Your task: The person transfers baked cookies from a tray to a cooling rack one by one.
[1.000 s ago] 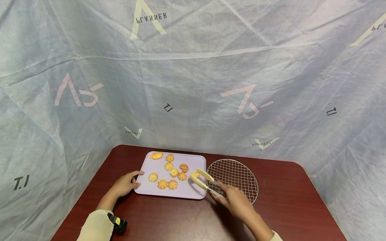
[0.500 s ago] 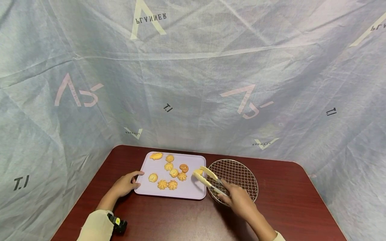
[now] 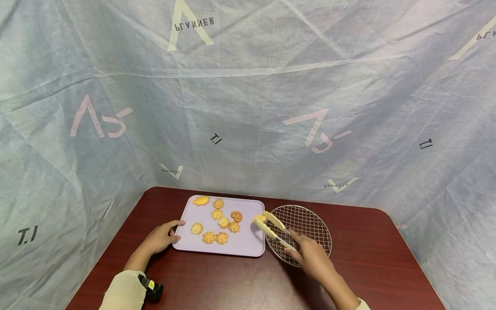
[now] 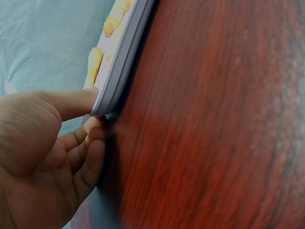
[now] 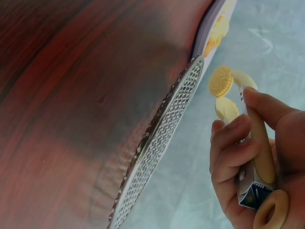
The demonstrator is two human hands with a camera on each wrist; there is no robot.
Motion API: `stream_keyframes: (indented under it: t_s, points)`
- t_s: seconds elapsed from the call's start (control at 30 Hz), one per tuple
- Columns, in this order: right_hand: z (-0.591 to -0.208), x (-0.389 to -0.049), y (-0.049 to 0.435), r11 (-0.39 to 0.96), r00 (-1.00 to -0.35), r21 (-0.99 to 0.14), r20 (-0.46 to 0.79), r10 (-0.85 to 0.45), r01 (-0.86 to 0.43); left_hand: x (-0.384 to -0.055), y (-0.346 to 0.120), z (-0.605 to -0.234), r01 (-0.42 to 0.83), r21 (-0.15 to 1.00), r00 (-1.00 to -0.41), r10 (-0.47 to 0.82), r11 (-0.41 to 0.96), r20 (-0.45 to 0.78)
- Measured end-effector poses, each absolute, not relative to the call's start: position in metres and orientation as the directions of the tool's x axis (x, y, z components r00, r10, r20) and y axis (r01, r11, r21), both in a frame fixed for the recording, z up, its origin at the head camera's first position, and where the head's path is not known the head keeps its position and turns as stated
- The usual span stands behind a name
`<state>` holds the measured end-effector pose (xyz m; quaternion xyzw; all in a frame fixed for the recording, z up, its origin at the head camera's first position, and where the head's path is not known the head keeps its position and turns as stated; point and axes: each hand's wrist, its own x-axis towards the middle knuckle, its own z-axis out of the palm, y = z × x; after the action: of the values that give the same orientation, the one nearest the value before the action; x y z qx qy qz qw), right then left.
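Observation:
My right hand (image 3: pixel 312 256) grips a pair of tongs (image 3: pixel 267 229) with pale yellow tips and tan handles. Between the tips is a round golden cookie (image 5: pixel 220 82), raised above the level of the wire rack in the right wrist view. From the head, the tips overlap the right edge of a lilac tray (image 3: pixel 242 247). Several cookies lie on that tray, among them a pretzel-shaped one (image 3: pixel 236 216) and a fish-shaped one (image 3: pixel 200 200). At the tray's left edge my left hand (image 3: pixel 159 238) holds the rim, its thumb (image 4: pixel 76 102) on top and fingers curled close below.
A round wire rack (image 3: pixel 304 224) stands just right of the tray, partly behind my right hand and the tongs. Both are on a dark red wooden table (image 3: pixel 368 249). Grey printed cloth (image 3: pixel 248 107) hangs close behind the table and at its sides.
My right hand has moved right, carrying the tongs and cookie from over the tray to its right edge beside the rack. The left hand and tray have stayed in place.

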<state>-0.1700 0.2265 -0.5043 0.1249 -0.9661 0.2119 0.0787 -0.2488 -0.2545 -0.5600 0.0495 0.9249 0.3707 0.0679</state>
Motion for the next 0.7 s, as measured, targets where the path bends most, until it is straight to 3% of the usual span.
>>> stream_keyframes:
  t_s: [0.7]
  points:
    - [-0.507, -0.176, 0.247, 0.889, -0.964, -0.388, 0.205, -0.172, -0.241, -0.248, -0.255, -0.560, 0.048, 0.691, -0.985, 0.149, 0.722, -0.086]
